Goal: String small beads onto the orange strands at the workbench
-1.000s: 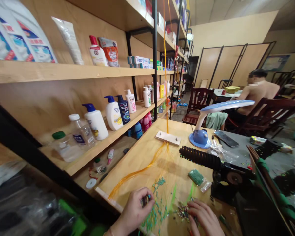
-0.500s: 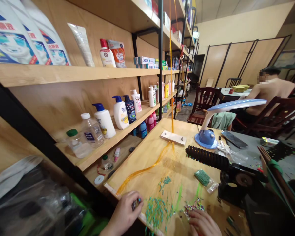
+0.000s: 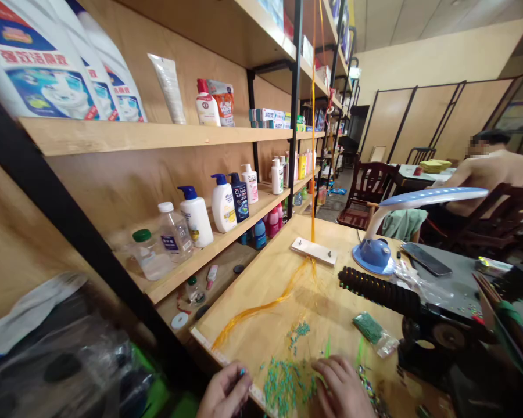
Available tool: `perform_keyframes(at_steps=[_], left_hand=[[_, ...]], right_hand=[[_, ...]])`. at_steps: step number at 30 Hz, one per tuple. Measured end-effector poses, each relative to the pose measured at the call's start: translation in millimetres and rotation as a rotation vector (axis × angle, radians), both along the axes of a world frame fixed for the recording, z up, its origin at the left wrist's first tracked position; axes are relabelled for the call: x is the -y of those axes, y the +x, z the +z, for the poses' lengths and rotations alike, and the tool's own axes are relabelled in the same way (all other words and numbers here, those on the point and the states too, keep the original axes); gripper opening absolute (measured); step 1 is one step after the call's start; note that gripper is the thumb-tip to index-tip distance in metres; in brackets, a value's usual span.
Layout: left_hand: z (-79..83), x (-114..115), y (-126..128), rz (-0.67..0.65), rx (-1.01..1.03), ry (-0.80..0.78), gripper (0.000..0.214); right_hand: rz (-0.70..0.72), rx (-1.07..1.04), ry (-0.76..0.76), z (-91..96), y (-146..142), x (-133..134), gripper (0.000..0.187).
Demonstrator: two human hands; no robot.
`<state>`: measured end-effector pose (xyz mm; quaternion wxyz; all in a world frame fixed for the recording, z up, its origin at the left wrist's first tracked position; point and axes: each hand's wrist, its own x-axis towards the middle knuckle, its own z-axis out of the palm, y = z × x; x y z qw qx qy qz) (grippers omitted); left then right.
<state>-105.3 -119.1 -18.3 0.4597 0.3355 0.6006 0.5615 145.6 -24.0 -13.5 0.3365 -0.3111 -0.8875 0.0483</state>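
At the table's near edge my left hand [image 3: 226, 392] is closed, its thumb and finger pinched together. A small blue-green bead [image 3: 243, 371] shows at its fingertips; whatever else lies in the palm is hidden. My right hand [image 3: 346, 388] rests palm down with loosely bent fingers at the right side of a bundle of green-beaded threads [image 3: 283, 386]. I see nothing held in it. Loose teal beads [image 3: 300, 331] lie just beyond the bundle. Orange threads [image 3: 265, 302] run from a clamp bar [image 3: 314, 251] screwed to the table. Mixed dark beads [image 3: 368, 386] lie right of my right hand.
A bag of green beads [image 3: 368, 326], a black ribbed roller [image 3: 377, 290] on a stand and a blue desk lamp [image 3: 375, 255] occupy the right side. Shelves with pump bottles [image 3: 196, 217] line the left. A phone [image 3: 427, 259] lies behind; a person [image 3: 492, 168] sits at the back.
My right hand has moved left from the mixed beads to the green-beaded threads. The left hand stays pinched near the edge. The whole view has shifted slightly right and down.
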Motion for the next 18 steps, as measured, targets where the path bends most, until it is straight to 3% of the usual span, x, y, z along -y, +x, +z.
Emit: perform_keyframes(at_steps=[6, 11, 15, 18], left_hand=[[-7.3, -5, 2, -0.008, 0.142, 0.002, 0.046], [-8.1, -7, 2, 0.053, 0.230, 0.001, 0.032], [-1.6, -11, 6, 0.056, 0.296, 0.009, 0.022], [3.8, -12, 8, 0.021, 0.340, 0.017, 0.016]], right_hand=[[-0.028, 0.066, -0.202, 14.5, -51, -6, 0.029], [-0.090, 0.107, -0.219, 11.1, -70, -8, 0.025], [-0.260, 0.310, -0.227, 16.6, -86, -22, 0.015], [-0.280, 0.441, -0.215, 20.5, -98, -36, 0.015]])
